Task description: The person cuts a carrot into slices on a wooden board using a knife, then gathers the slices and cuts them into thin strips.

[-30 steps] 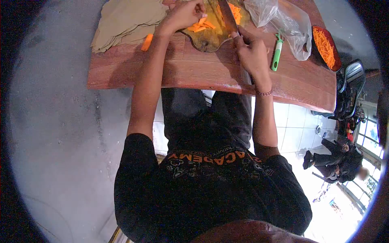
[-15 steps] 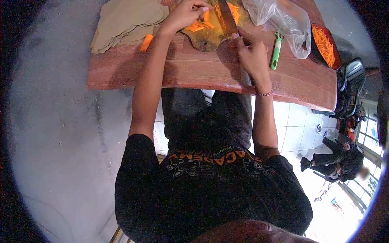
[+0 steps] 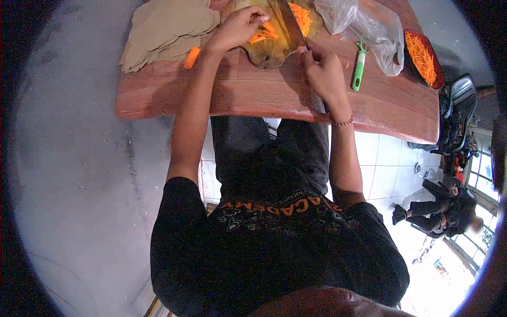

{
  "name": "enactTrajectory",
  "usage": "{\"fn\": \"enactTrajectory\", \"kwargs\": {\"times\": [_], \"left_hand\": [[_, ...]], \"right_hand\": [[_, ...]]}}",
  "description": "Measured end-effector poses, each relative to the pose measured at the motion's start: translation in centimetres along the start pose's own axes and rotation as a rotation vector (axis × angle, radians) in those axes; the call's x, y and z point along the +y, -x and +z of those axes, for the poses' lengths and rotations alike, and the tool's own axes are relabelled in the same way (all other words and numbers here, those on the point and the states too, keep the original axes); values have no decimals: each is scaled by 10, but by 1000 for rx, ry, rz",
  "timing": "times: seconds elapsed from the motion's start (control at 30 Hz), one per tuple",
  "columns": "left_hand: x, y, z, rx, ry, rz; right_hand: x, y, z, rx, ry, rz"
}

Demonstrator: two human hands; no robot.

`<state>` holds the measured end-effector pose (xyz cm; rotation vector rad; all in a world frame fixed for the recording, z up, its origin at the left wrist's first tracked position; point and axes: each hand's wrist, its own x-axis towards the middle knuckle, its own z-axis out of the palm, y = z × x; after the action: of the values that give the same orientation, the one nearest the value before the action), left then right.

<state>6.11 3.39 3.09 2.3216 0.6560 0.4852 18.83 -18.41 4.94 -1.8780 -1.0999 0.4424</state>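
Note:
My right hand is wrapped around the handle of a knife, whose long blade points away across a wooden cutting board. My left hand is over the board's left side, fingers curled together, with an orange carrot slice at the fingertips. Below these fingers lie several flat carrot slices. To the right of the blade is a heap of carrot shreds. A short carrot chunk rests on the table beside my left forearm.
Brown sheets lie stacked at the table's left. On the right are a green-handled peeler, a clear plastic bag and a dish of shredded carrot. The wooden table ends before my lap. A person sits farther right.
My left hand has moved slightly down, its fingers closer together by the carrot slices. The knife and my right hand have shifted a little left.

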Motion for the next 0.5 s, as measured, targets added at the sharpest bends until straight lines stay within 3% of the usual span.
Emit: {"fn": "enactTrajectory", "kwargs": {"times": [0.13,0.33,0.43,0.5], "left_hand": [[0,2,2,-66,-89,-10],[-5,1,2,43,-226,292],[-6,-5,-2,-78,-227,308],[-9,-14,-1,-244,-182,196]], "right_hand": [[-8,2,-3,-3,13,-2],[-8,3,-3,9,32,-27],[-8,2,-3,9,30,-17],[-6,3,-3,9,25,-17]]}}
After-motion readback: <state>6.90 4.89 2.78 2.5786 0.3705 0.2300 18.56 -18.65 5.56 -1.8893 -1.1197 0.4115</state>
